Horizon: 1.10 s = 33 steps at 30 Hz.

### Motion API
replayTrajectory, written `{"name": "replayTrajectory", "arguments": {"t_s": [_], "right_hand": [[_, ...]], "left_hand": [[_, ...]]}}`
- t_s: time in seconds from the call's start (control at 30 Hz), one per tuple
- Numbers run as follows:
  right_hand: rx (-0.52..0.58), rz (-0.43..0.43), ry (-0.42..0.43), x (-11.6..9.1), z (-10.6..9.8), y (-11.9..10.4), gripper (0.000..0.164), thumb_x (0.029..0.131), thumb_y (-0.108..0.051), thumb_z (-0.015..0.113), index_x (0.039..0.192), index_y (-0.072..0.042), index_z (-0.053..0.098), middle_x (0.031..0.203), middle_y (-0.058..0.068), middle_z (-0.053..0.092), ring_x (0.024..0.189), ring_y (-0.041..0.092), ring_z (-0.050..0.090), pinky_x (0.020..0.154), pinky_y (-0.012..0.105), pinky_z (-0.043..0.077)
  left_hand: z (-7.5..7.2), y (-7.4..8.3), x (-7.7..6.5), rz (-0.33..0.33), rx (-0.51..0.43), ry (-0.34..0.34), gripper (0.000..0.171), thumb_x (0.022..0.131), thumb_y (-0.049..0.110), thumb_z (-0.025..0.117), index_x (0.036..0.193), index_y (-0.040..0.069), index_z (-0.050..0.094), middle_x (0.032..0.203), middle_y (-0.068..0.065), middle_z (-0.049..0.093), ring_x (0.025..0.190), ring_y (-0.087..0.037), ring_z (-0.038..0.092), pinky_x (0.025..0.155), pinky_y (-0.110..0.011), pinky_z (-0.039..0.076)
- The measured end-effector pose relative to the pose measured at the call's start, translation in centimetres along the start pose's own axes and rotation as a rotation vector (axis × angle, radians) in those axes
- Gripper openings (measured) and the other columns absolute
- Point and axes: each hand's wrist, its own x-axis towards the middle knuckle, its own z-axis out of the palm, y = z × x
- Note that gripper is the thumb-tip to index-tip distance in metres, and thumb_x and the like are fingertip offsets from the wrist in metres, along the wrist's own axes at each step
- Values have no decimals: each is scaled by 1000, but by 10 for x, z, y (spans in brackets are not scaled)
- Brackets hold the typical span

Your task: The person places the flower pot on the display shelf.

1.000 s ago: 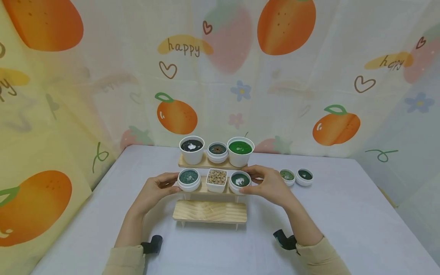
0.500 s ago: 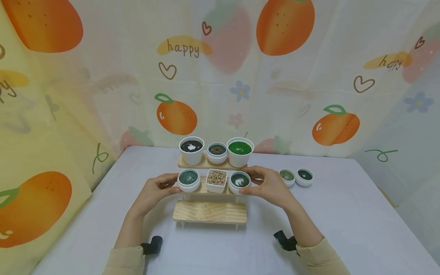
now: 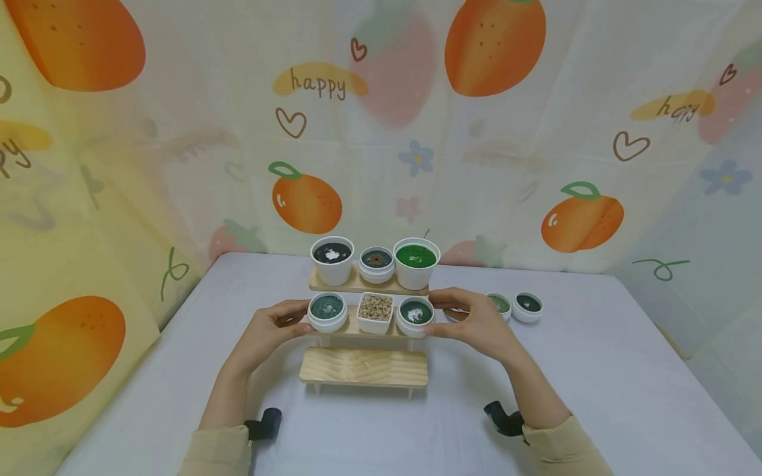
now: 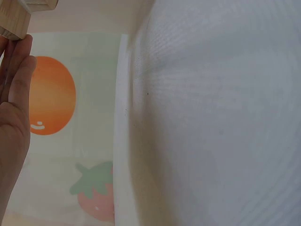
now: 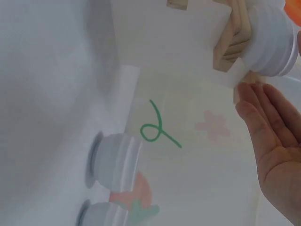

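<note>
A stepped wooden stand (image 3: 363,367) bears small white tubs. On its middle tier sit a tub with mottled teal contents (image 3: 327,311), a square cup of tan bits (image 3: 375,311) and a dark green tub with a white patch (image 3: 415,314). My left hand (image 3: 276,325) touches the teal tub's left side with fingers and thumb; in the left wrist view its straight fingers (image 4: 21,70) reach the wooden tier's end. My right hand (image 3: 473,320) is beside the dark green tub, thumb tip at its rim; straight fingers (image 5: 263,108) show in the right wrist view.
The top tier carries a black-filled cup (image 3: 331,259), a lower tub with a brown centre (image 3: 377,263) and a bright green cup (image 3: 416,263). Right of the stand, a green tub (image 3: 501,304), partly behind my hand, stands beside a dark tub (image 3: 527,307) on the white-covered table (image 3: 595,370).
My right hand has eased right, its thumb and fingers drawing back from the dark green tub and covering more of the green tub on the table. The left hand stays put.
</note>
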Motion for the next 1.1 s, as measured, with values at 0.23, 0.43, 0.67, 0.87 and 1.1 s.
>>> {"name": "replayTrajectory", "arguments": {"t_s": [0.23, 0.43, 0.67, 0.87, 1.1], "right_hand": [[21, -2, 26, -6, -9, 14, 61, 76, -26, 86, 129, -6, 62, 129, 15, 67, 121, 29, 64, 104, 35, 53], [-9, 40, 77, -9, -18, 23, 61, 76, -25, 86, 130, -9, 62, 131, 14, 66, 123, 29, 63, 105, 38, 52], [-47, 105, 130, -11, -25, 34, 61, 77, -29, 85, 131, -12, 62, 132, 15, 65, 124, 28, 62, 106, 37, 50], [-70, 89, 181, -12, -31, 42, 58, 79, -25, 84, 130, -9, 62, 131, 16, 65, 123, 30, 63, 105, 35, 50], [-47, 92, 264, -16, -45, 52, 58, 81, -26, 83, 132, -8, 61, 133, 14, 65, 119, 16, 65, 101, 19, 51]], "left_hand": [[0, 0, 1, -8, -15, 1, 51, 82, 19, 80, 129, 6, 65, 126, -2, 69, 107, 14, 59, 94, -8, 49], [1, 0, 1, -6, -11, 4, 52, 82, 20, 81, 129, 6, 65, 128, -7, 68, 108, 14, 59, 95, -8, 48], [0, -1, 1, -3, -10, 5, 52, 81, 20, 81, 128, 5, 65, 130, -9, 67, 108, 14, 58, 95, -7, 48], [-2, -1, 0, 10, -4, 12, 52, 81, 19, 81, 128, 3, 65, 127, -6, 69, 108, 14, 59, 94, -7, 48], [0, -1, 1, -4, 1, 4, 51, 82, 21, 81, 128, 6, 65, 133, -15, 64, 107, 14, 59, 95, -7, 48]]}}
